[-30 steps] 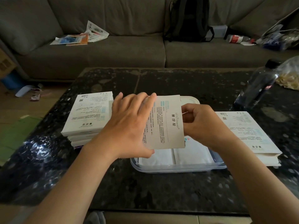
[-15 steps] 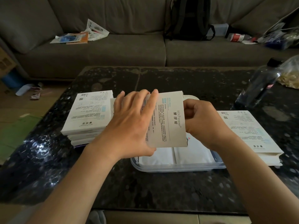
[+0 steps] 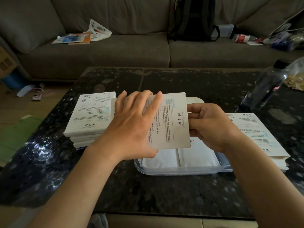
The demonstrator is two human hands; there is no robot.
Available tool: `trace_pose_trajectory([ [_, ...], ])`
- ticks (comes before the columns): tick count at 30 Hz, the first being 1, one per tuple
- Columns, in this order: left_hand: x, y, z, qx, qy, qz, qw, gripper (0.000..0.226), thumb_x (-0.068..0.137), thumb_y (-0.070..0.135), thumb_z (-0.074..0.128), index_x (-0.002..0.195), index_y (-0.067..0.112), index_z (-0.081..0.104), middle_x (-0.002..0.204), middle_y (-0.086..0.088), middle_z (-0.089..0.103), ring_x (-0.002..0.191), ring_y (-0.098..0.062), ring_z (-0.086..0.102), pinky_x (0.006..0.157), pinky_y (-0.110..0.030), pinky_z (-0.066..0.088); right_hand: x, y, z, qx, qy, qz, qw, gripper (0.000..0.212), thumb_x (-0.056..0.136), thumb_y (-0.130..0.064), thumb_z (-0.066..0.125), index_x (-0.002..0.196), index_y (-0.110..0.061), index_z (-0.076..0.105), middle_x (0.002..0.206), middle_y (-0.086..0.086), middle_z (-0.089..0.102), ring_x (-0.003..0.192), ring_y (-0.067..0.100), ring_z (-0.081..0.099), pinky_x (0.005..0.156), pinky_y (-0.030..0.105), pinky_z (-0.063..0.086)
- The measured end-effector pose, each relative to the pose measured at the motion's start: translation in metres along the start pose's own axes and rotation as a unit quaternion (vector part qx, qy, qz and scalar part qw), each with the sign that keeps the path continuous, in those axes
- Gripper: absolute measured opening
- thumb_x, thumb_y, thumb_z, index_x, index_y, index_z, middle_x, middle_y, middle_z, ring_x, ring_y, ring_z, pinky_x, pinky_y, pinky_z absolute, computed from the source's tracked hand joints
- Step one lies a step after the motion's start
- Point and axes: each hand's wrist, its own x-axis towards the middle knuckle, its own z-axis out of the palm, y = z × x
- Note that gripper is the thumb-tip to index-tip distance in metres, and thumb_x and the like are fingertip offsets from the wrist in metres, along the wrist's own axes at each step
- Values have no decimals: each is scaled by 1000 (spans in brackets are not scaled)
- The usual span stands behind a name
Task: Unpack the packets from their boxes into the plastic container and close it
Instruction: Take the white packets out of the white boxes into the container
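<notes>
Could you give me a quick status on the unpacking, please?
Left hand grips box over container. Right hand pinches its open end. Packets already inside container. Nothing in the way.

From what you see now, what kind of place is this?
Most likely a home living room: a grey sofa with a backpack on it stands behind a dark stone coffee table.

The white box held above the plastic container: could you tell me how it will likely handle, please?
Probably light: the left hand holds the white box aloft between fingers and thumb. Its thin, flat card faces would likely flex if squeezed. With the right hand at its end, whatever is inside might slide out if tipped.
</notes>
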Motion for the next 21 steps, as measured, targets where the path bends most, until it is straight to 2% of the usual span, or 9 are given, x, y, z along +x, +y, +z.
trace_pose_trajectory([
  [5, 0, -2, 0, 3, -6, -5, 1000, 132, 54, 67, 73, 156, 21, 4, 152, -3, 19, 143, -27, 17, 122, -55, 2, 1, -1, 4, 17, 35, 41, 998, 6, 98, -8, 62, 98, -11, 67, 95, 0, 78, 90, 22, 77, 78, 44, 64],
  [8, 0, -4, 0, 7, -11, -11, 1000, 132, 53, 68, 73, 156, 21, 5, 151, -3, 20, 143, -27, 18, 121, -55, 3, 1, -3, 7, 36, 57, 65, 996, 9, 98, -12, 62, 91, -8, 65, 95, 2, 78, 86, 23, 77, 75, 42, 64],
  [11, 0, -5, -1, 8, -11, -14, 1000, 131, 53, 67, 74, 155, 20, 7, 150, -3, 21, 142, -28, 19, 121, -55, 5, 2, -5, 6, 66, 69, 87, 992, 14, 99, -12, 61, 87, -7, 60, 94, 5, 78, 87, 24, 77, 79, 45, 64],
  [16, 0, -6, -1, 2, -12, -17, 1000, 130, 53, 67, 74, 155, 21, 8, 150, -2, 21, 142, -27, 18, 122, -54, 4, 2, -7, 2, 54, 73, 90, 992, 16, 101, -16, 59, 87, -8, 58, 83, 1, 78, 84, 21, 75, 69, 35, 61],
  [21, 0, -8, 0, -3, -17, -22, 1000, 131, 53, 67, 74, 155, 22, 7, 150, -1, 19, 142, -26, 17, 122, -53, 3, 3, -6, 0, 39, 96, 92, 990, 17, 103, -21, 57, 93, -7, 57, 95, 5, 74, 90, 24, 71, 68, 34, 57],
])
